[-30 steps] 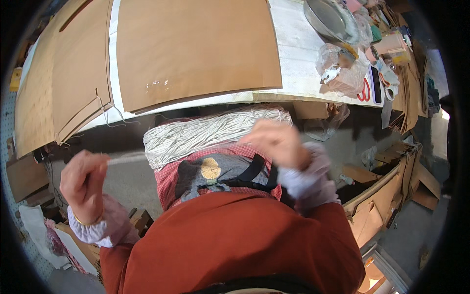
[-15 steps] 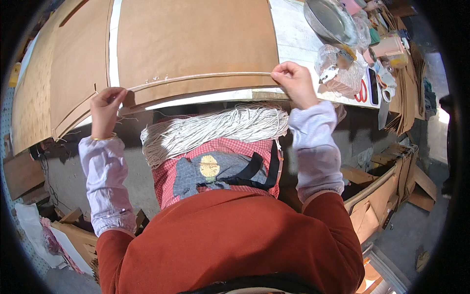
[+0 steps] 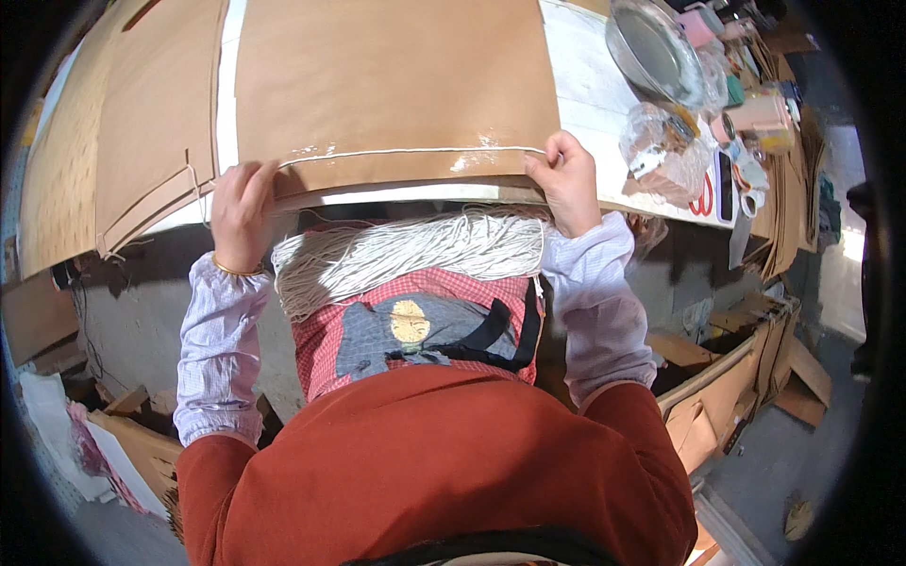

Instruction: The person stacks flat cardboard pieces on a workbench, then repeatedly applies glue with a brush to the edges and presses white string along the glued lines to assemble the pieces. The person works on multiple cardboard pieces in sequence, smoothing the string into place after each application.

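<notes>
A thin white cord (image 3: 406, 150) runs nearly straight along the near part of a large brown paper sheet (image 3: 396, 75). My left hand (image 3: 243, 215) is closed on the cord at the sheet's near left corner, thumb and fingers pressed together. At the near right corner, my right hand (image 3: 570, 184) pinches the cord's other end with curled fingers. Shiny wet-looking patches show on the paper beside the cord. Across my lap, on a red checked cloth (image 3: 316, 349), lies a thick bundle of white cords (image 3: 406, 253).
More brown sheets (image 3: 156, 113) lie on the left, one with a cord along its near edge. To the right are a metal basin (image 3: 656, 52), plastic bags (image 3: 665, 156), red-handled scissors (image 3: 700, 195) and a phone (image 3: 725, 184). Cardboard boxes (image 3: 713, 373) stand below on the right.
My left hand has moved right, onto the sheet's near left corner. The right hand has come slightly nearer to me, its fingers more curled. The shiny patches by the cord show more plainly.
</notes>
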Motion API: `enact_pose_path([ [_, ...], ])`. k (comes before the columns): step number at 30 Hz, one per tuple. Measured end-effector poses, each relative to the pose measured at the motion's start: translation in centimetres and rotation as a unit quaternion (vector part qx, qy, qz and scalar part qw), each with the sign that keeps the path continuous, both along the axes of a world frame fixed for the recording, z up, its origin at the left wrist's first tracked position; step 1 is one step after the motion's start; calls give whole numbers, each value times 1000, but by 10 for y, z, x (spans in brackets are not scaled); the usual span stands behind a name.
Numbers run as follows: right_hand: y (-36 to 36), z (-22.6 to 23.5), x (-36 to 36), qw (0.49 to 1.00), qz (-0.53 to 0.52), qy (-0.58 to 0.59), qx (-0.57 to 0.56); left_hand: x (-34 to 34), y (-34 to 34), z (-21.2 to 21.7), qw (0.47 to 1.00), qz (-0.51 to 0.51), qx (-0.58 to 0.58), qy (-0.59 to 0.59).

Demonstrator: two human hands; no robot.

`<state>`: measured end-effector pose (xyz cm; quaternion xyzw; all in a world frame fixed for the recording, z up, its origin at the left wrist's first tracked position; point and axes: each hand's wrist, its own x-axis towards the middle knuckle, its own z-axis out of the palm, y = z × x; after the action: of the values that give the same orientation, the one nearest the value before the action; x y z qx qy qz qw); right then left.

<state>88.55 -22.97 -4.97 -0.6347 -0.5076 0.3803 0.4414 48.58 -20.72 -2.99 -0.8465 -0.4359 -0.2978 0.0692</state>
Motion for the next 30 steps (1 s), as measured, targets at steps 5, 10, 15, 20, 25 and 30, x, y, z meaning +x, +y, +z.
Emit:
enact_pose_path([
  [5,-2,0,-16,894,-65,-357,261,0,1,10,983,-75,-166,29],
  [10,8,5,-10,918,140,-287,234,-5,14,23,952,-109,-273,-85],
  [15,25,2,-24,971,14,-214,104,3,27,14,907,72,-352,-219],
  [20,25,-13,-33,936,-18,-327,131,10,19,6,927,63,-310,-200],
  [25,25,-20,-22,916,-22,-380,127,21,22,-5,962,146,-204,-103],
  [30,25,7,-73,808,-172,-524,205,46,10,-3,971,237,-33,-7],
])
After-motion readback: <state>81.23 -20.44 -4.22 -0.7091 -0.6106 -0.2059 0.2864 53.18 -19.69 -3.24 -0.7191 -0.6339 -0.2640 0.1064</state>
